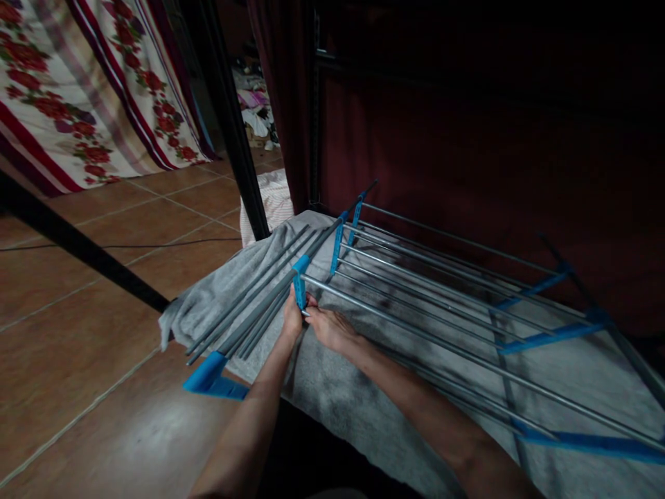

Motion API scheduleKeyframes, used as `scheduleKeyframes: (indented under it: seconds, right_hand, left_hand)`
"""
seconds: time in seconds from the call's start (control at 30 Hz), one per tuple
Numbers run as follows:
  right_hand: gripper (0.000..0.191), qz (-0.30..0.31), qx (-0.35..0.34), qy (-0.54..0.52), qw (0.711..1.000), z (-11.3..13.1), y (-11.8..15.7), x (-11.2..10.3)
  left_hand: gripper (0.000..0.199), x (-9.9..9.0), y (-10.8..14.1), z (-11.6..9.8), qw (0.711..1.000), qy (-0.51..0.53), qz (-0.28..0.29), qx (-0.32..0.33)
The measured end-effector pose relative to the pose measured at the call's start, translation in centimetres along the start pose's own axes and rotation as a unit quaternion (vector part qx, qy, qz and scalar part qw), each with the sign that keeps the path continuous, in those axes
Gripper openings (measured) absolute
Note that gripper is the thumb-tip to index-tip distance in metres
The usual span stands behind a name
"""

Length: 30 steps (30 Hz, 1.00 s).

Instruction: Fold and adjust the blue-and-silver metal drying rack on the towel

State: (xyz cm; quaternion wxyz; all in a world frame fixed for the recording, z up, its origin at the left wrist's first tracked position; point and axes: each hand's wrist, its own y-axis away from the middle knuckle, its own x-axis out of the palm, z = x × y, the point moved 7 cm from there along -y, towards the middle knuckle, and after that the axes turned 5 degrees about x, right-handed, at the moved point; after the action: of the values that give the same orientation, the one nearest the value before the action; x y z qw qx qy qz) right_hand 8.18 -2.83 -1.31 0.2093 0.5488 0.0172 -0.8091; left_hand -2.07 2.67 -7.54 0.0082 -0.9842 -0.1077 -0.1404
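The metal rack lies on a grey blanket, largely joined by the look of it: several rods already span between blue parts at both ends. At the nearer left end, the person's left hand grips a blue bracket and the right hand pinches a thin rod against its foot. That joint is probably what remains; dim light and covering fingers hide whether it is seated. Grey poles lie bunched alongside.
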Motion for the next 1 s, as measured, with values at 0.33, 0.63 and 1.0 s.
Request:
scheduleKeyframes:
  seconds: [0.33, 0.63, 1.0]
  right_hand:
    - [0.035, 0.001, -0.002, -0.022, 1.000, -0.20, 0.00, -0.70]
    - [0.036, 0.007, -0.013, -0.028, 0.999, -0.31, -0.37, -0.68]
    - [0.036, 0.008, 0.006, 0.000, 1.000, -0.39, -0.92, -0.14]
  left_hand:
    - [0.051, 0.14, 0.28, -0.43, 1.000, -0.003, -0.021, 0.006]
    - [0.052, 0.07, 0.33, -0.54, 1.000, -0.006, -0.027, 0.001]
    - [0.052, -0.07, 0.01, 0.03, 0.999, -0.009, -0.045, 0.004]
